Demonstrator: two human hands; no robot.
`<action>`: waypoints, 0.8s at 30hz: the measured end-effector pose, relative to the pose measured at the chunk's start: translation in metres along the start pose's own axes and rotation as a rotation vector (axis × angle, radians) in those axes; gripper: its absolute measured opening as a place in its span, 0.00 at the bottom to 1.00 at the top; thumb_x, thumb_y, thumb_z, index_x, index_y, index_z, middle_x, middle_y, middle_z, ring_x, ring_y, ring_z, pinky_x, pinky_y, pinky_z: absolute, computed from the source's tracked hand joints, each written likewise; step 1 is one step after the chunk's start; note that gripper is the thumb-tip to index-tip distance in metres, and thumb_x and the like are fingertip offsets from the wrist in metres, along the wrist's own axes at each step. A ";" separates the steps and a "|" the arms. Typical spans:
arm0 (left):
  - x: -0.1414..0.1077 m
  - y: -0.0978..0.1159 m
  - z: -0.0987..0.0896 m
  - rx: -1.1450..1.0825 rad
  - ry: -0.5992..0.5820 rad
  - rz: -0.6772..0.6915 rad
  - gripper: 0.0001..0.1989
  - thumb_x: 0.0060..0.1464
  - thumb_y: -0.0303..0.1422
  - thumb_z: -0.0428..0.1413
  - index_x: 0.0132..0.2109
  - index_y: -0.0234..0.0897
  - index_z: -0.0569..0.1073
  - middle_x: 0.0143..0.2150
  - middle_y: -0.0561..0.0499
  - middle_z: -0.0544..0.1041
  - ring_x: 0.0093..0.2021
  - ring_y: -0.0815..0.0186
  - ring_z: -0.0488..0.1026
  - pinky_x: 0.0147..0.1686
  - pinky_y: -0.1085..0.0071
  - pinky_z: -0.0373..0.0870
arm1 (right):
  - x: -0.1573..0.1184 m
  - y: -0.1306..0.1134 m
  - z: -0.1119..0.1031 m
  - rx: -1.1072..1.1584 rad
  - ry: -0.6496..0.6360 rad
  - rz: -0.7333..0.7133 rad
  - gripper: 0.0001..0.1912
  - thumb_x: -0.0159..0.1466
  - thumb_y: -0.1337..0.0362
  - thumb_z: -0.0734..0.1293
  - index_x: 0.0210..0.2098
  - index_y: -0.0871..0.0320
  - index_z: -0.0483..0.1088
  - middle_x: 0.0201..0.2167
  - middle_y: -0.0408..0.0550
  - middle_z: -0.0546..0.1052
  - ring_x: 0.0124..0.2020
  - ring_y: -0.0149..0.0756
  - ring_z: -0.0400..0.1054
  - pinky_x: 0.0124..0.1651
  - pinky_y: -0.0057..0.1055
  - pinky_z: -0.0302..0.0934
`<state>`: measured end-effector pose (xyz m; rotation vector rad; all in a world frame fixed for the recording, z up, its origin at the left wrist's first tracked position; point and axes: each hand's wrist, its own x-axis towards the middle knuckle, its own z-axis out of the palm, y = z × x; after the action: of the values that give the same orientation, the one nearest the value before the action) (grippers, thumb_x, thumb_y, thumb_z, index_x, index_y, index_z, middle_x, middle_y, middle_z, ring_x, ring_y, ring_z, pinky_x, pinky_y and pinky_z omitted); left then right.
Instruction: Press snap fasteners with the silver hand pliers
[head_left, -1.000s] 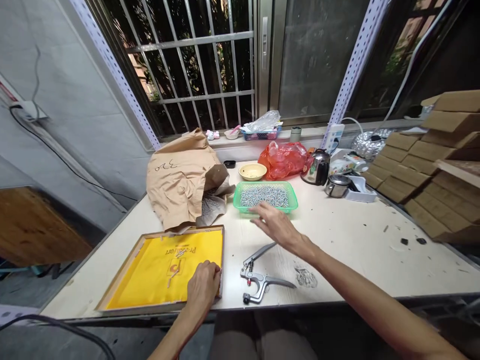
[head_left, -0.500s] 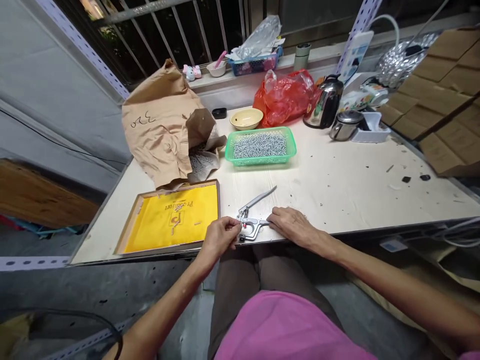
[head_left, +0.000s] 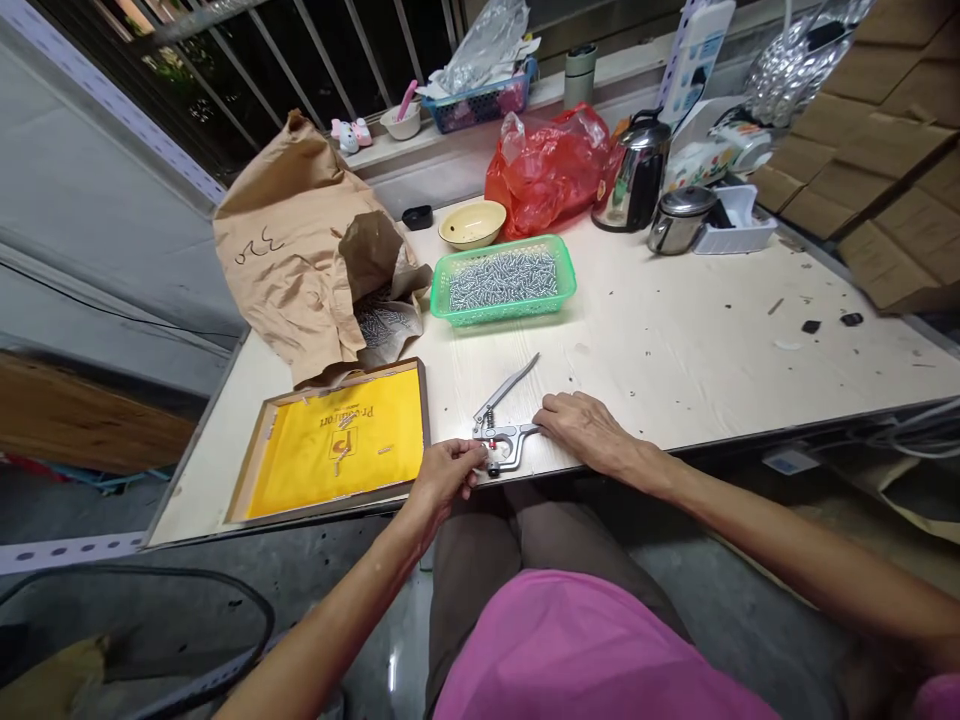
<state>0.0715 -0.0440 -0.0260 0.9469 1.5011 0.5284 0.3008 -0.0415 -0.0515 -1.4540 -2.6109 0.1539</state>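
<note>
two hands of yours meet at the snap-fastener pliers point(head_left: 504, 440), which lie at the front edge of the table point(head_left: 675, 380). your left hand point(head_left: 446, 478) closes around the pliers' head end; your right hand point(head_left: 589, 432) lies open, fingertips at the lower handle. the steel looks stiff and fairly heavy, so take it firmly by the handles. just left of your grip lies yellow cloth point(head_left: 337, 445) in a wooden frame point(head_left: 422, 420); ahead of it stands a green plastic basket point(head_left: 502, 318) of small metal pins.

Dim room, sharp frame.
Soft, even light falls on your tabletop point(head_left: 675, 340); glare shines on the kettle point(head_left: 634, 175) at 1 o'clock; the wall rail point(head_left: 105, 105) bows at 10 o'clock.
</note>
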 end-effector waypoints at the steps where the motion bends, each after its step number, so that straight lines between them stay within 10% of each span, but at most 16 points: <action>1: 0.002 -0.002 0.001 0.007 -0.002 -0.014 0.14 0.41 0.36 0.62 0.32 0.30 0.72 0.22 0.54 0.71 0.14 0.79 0.60 0.10 0.81 0.53 | -0.001 0.000 0.002 0.005 0.008 0.002 0.09 0.67 0.67 0.58 0.35 0.58 0.69 0.34 0.47 0.70 0.34 0.33 0.62 0.35 0.33 0.46; 19: 0.010 0.016 0.007 0.291 -0.118 -0.225 0.10 0.46 0.32 0.58 0.23 0.32 0.69 0.12 0.58 0.65 0.10 0.77 0.59 0.11 0.79 0.48 | -0.003 -0.006 0.001 0.005 -0.024 0.059 0.09 0.66 0.70 0.58 0.36 0.59 0.70 0.35 0.50 0.71 0.34 0.34 0.61 0.35 0.32 0.49; 24: 0.014 0.016 0.006 0.295 -0.159 -0.248 0.08 0.48 0.29 0.56 0.25 0.31 0.70 0.14 0.57 0.67 0.11 0.76 0.61 0.11 0.78 0.50 | 0.004 0.007 -0.019 0.107 -0.037 -0.001 0.19 0.63 0.54 0.64 0.49 0.58 0.68 0.49 0.56 0.69 0.50 0.45 0.60 0.47 0.38 0.55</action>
<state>0.0818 -0.0247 -0.0228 0.9848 1.5487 0.0515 0.3081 -0.0337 -0.0335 -1.4266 -2.5884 0.3186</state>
